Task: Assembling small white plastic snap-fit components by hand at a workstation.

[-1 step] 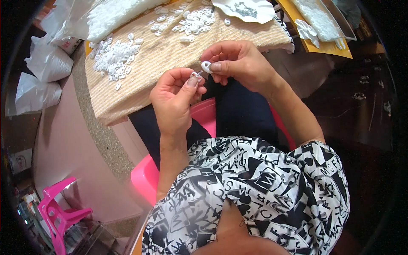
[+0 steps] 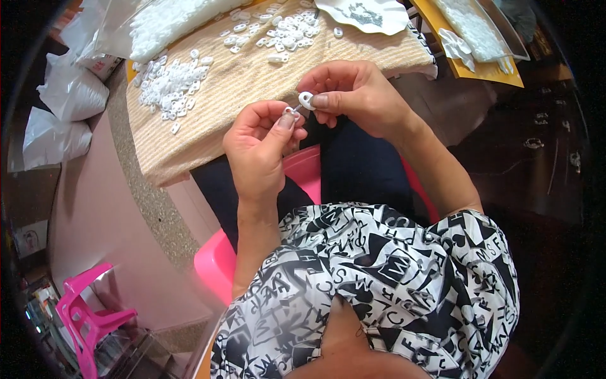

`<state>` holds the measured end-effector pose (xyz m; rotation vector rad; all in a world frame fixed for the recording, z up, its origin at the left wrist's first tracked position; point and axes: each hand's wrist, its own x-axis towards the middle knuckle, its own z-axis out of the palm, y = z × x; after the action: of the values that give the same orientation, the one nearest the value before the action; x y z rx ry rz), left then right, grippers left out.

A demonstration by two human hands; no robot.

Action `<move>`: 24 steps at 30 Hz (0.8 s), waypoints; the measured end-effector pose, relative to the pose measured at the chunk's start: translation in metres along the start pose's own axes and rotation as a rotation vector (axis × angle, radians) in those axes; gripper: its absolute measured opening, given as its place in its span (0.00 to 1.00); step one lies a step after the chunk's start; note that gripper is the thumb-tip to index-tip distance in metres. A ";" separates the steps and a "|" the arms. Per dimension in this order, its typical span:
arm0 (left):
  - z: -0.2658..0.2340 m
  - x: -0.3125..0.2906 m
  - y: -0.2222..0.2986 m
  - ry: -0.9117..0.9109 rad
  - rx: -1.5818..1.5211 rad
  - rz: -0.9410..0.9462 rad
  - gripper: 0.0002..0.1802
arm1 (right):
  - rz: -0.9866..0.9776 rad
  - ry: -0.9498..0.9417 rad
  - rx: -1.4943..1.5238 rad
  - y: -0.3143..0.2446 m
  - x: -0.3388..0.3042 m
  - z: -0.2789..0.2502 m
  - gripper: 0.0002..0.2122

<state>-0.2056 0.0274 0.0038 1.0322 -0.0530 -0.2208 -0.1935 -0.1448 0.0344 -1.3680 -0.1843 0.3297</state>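
Note:
Over the front edge of the cloth-covered table, my two hands meet at the fingertips. My left hand (image 2: 257, 142) is closed, pinching a small white plastic piece (image 2: 291, 111) with a hole between thumb and forefinger. A thin grey pin seems to stick out of it toward the right. Thumb and fingers of my right hand (image 2: 363, 98) grip a white oval plastic ring (image 2: 306, 100), close beside the left hand's piece. Whether the pin touches the ring I cannot tell. Beyond them, a heap of small white plastic pieces (image 2: 287, 35) lies on the cloth.
Another heap of white pieces (image 2: 170, 85) lies left on the striped beige cloth (image 2: 233, 82). Farther back are a bag of white pieces (image 2: 170, 25) and a white scalloped dish (image 2: 391, 22) of small dark bits. White plastic bags (image 2: 72, 91) and a pink stool (image 2: 95, 316) stand left.
The white oval ring in my right hand has tilted very slightly. Everything else looks the same.

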 end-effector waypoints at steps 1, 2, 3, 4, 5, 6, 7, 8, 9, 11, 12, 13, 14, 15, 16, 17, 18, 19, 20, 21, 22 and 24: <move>0.000 0.000 0.000 -0.006 0.006 0.010 0.06 | -0.016 -0.003 -0.025 -0.001 -0.001 0.002 0.09; 0.000 0.000 0.000 -0.005 0.006 0.008 0.06 | -0.014 -0.004 -0.024 -0.001 -0.001 0.003 0.09; 0.000 0.000 0.000 -0.004 0.010 0.010 0.06 | -0.012 0.006 -0.046 0.000 -0.001 0.003 0.09; 0.000 0.001 -0.001 -0.003 0.013 0.011 0.06 | -0.011 0.015 -0.069 0.000 -0.001 0.003 0.08; 0.000 0.000 0.000 -0.002 0.013 0.011 0.06 | -0.011 0.015 -0.069 0.000 -0.001 0.003 0.08; 0.001 0.000 0.000 0.000 0.026 0.015 0.06 | -0.013 0.009 -0.074 0.000 -0.001 0.003 0.08; 0.001 0.000 0.000 0.002 0.039 0.019 0.06 | -0.015 0.003 -0.079 0.000 -0.001 0.003 0.07; 0.001 0.000 0.000 0.003 0.039 0.019 0.06 | -0.015 0.002 -0.079 0.000 -0.001 0.003 0.07; 0.001 -0.001 0.000 0.004 0.054 0.027 0.06 | -0.014 0.007 -0.098 0.000 -0.001 0.003 0.07; 0.002 -0.001 0.000 0.005 0.070 0.034 0.06 | -0.014 0.014 -0.116 -0.001 -0.002 0.004 0.07; 0.002 -0.001 0.000 0.006 0.082 0.046 0.06 | -0.024 0.014 -0.120 -0.001 -0.002 0.005 0.07; 0.003 -0.002 0.000 0.008 0.093 0.057 0.06 | -0.035 0.014 -0.124 -0.001 -0.003 0.005 0.07; 0.004 -0.002 0.000 0.007 0.094 0.056 0.06 | -0.035 0.015 -0.123 -0.001 -0.003 0.005 0.07; 0.004 -0.002 0.000 0.017 0.130 0.073 0.06 | -0.039 0.024 -0.146 -0.002 -0.003 0.006 0.07; 0.005 -0.002 0.000 0.026 0.165 0.090 0.05 | -0.043 0.034 -0.170 -0.002 -0.003 0.006 0.07; 0.005 -0.003 0.000 0.025 0.166 0.090 0.05 | -0.043 0.035 -0.169 -0.002 -0.003 0.006 0.07; 0.005 -0.003 0.000 0.025 0.169 0.094 0.05 | -0.051 0.032 -0.182 -0.001 -0.003 0.005 0.07; 0.005 -0.003 0.000 0.024 0.172 0.098 0.05 | -0.059 0.030 -0.194 -0.001 -0.003 0.005 0.07; 0.005 -0.003 0.000 0.024 0.173 0.098 0.05 | -0.059 0.030 -0.193 -0.002 -0.004 0.005 0.07; 0.005 -0.003 0.000 0.025 0.175 0.103 0.06 | -0.054 0.040 -0.199 -0.003 -0.004 0.006 0.07; 0.005 -0.003 0.001 0.025 0.177 0.107 0.06 | -0.049 0.050 -0.205 -0.004 -0.004 0.006 0.07; 0.006 -0.003 0.001 0.026 0.172 0.096 0.06 | -0.043 0.055 -0.177 -0.003 -0.004 0.005 0.07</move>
<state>-0.2094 0.0240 0.0080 1.2008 -0.0995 -0.1164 -0.1989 -0.1418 0.0387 -1.5439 -0.2009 0.2435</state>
